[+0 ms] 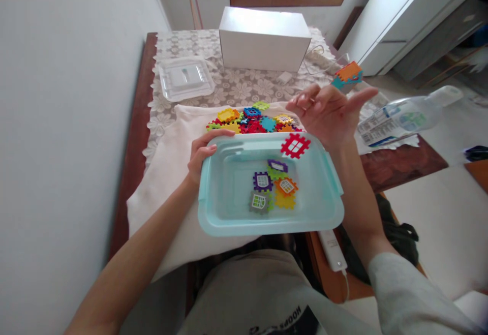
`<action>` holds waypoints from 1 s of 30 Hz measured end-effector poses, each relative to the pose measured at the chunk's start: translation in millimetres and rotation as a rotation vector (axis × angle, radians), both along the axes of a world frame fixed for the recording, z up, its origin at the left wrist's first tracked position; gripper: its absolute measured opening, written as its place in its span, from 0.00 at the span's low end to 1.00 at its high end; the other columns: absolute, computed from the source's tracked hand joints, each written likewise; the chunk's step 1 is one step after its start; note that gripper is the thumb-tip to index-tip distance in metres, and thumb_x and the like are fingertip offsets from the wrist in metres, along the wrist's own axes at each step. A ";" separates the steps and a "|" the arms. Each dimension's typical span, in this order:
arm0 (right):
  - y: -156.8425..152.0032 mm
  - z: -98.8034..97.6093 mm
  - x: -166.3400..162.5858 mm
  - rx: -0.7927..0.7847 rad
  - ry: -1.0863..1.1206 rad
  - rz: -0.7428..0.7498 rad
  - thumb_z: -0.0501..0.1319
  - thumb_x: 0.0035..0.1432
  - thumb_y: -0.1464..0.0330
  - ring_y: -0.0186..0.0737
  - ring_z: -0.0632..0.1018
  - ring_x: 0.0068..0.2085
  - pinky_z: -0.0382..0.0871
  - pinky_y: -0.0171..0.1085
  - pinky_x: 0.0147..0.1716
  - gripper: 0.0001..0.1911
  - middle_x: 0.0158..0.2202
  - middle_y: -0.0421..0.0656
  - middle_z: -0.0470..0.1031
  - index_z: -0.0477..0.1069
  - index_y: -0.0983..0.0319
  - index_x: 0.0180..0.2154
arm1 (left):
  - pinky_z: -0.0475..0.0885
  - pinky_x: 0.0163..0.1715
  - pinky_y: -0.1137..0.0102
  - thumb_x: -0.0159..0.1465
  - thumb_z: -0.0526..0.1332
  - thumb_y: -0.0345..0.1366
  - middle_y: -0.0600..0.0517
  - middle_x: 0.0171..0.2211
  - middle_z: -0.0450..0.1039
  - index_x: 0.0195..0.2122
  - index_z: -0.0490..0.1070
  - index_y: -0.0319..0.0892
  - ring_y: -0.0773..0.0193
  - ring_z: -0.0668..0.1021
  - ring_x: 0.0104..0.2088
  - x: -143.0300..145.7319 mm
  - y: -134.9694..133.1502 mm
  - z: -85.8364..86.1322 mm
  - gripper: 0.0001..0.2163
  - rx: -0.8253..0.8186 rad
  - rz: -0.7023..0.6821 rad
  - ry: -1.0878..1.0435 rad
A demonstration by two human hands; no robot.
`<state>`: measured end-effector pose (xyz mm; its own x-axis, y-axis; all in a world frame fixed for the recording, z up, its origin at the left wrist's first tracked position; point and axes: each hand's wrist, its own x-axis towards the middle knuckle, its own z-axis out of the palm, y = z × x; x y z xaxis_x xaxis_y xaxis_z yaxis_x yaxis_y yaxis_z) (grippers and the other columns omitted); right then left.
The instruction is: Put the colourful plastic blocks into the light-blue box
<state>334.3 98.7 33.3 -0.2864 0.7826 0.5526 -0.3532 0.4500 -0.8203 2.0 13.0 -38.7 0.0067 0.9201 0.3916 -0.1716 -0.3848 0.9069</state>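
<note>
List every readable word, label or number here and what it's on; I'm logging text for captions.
"HOOCS", seen upside down and partly cut off, so uncertain: on the dark garment at the bottom edge.
Printed label on the plastic bottle: too blurred to read.
White box, teal container and toy tiles: no text visible.

Inventory by count:

- Tub (pixel 229 213), pale teal plastic: one.
- Interlocking tiles inside the tub (pixel 272 190): about six, overlapping.
- Red tile (pixel 295 145) over the tub's far rim: one.
- Tile heap (pixel 253 120) on the cloth: one pile; pieces overlap too much for an exact tally.
- Assembled tile block (pixel 346 77): one.
- White cloth (pixel 168 172): one.
- White box (pixel 264 38): one.
- Clear lid (pixel 185 78): one.
- Plastic bottle (pixel 407 115): one.
- Hands: two, left hand (pixel 201 157) and right hand (pixel 330 111).
</note>
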 end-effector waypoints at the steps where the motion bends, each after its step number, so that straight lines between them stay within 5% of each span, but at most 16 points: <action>1: 2.7 1.0 3.7 -0.025 0.019 -0.014 0.59 0.66 0.12 0.56 0.87 0.45 0.89 0.57 0.56 0.49 0.37 0.45 0.81 0.81 0.48 0.30 | 0.91 0.47 0.56 0.72 0.70 0.51 0.46 0.51 0.95 0.41 0.92 0.51 0.45 0.91 0.49 -0.5 -0.1 -0.6 0.13 0.012 0.012 0.003; 4: 16.6 -2.2 16.1 -0.048 -0.046 -0.077 0.58 0.72 0.16 0.56 0.89 0.51 0.89 0.58 0.62 0.45 0.41 0.45 0.83 0.85 0.47 0.36 | 0.92 0.50 0.53 0.73 0.71 0.51 0.48 0.52 0.94 0.42 0.91 0.54 0.44 0.90 0.51 -1.2 1.0 -2.3 0.11 0.064 0.039 0.023; 7: 31.9 -18.3 27.1 -0.048 -0.385 -0.212 0.61 0.76 0.21 0.59 0.90 0.64 0.88 0.59 0.70 0.41 0.53 0.48 0.90 0.91 0.47 0.49 | 0.91 0.49 0.53 0.72 0.71 0.53 0.48 0.50 0.94 0.41 0.90 0.53 0.43 0.90 0.49 -0.2 2.7 -2.4 0.12 0.072 0.029 0.024; 11: 43.6 -46.7 34.0 0.013 -1.004 -0.189 0.79 0.76 0.47 0.72 0.77 0.86 0.71 0.71 0.89 0.34 0.84 0.54 0.80 0.87 0.53 0.74 | 0.91 0.48 0.53 0.71 0.69 0.52 0.47 0.51 0.94 0.43 0.92 0.52 0.43 0.90 0.49 1.4 2.5 -0.5 0.14 0.027 0.036 0.027; 13: 46.8 -56.3 32.7 0.038 -1.167 -0.115 0.80 0.75 0.58 0.73 0.73 0.89 0.64 0.72 0.92 0.35 0.88 0.57 0.75 0.84 0.57 0.78 | 0.91 0.50 0.52 0.71 0.68 0.51 0.47 0.51 0.93 0.43 0.92 0.52 0.43 0.90 0.50 1.6 2.1 0.0 0.14 0.041 0.043 0.022; 16: 51.5 -63.6 27.3 0.044 -1.196 -0.119 0.81 0.73 0.64 0.71 0.83 0.81 0.72 0.70 0.88 0.28 0.78 0.58 0.86 0.89 0.59 0.71 | 0.91 0.51 0.52 0.72 0.68 0.50 0.46 0.51 0.93 0.45 0.93 0.51 0.43 0.90 0.51 1.6 2.3 -0.5 0.14 0.056 0.023 0.013; 20: 55.8 -68.6 20.8 0.014 -1.098 -0.216 0.78 0.69 0.68 0.60 0.92 0.61 0.88 0.57 0.68 0.17 0.61 0.51 0.94 0.92 0.57 0.58 | 0.93 0.52 0.48 0.71 0.71 0.50 0.47 0.51 0.93 0.42 0.91 0.54 0.40 0.90 0.54 2.2 3.6 -2.4 0.10 0.098 0.042 0.059; 24: 55.7 -71.3 17.0 0.020 -1.051 -0.239 0.68 0.64 0.71 0.55 0.91 0.55 0.86 0.50 0.58 0.22 0.57 0.49 0.94 0.92 0.58 0.56 | 0.92 0.54 0.46 0.71 0.71 0.53 0.47 0.48 0.92 0.40 0.89 0.55 0.41 0.89 0.52 2.7 6.0 -3.3 0.11 0.152 0.073 0.072; 30: 53.8 -67.4 10.8 -0.016 -1.040 -0.218 0.74 0.66 0.56 0.58 0.88 0.50 0.84 0.52 0.53 0.16 0.51 0.49 0.93 0.91 0.55 0.51 | 0.91 0.47 0.52 0.71 0.71 0.54 0.48 0.48 0.92 0.41 0.89 0.54 0.45 0.88 0.46 1.4 11.5 -2.6 0.12 0.214 0.013 0.069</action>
<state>345.2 152.4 -34.0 -0.4647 0.8792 0.1056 0.6122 0.4051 -0.6791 3.4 24.5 -41.4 0.0293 0.8160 0.5772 -0.1061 -0.5717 0.8136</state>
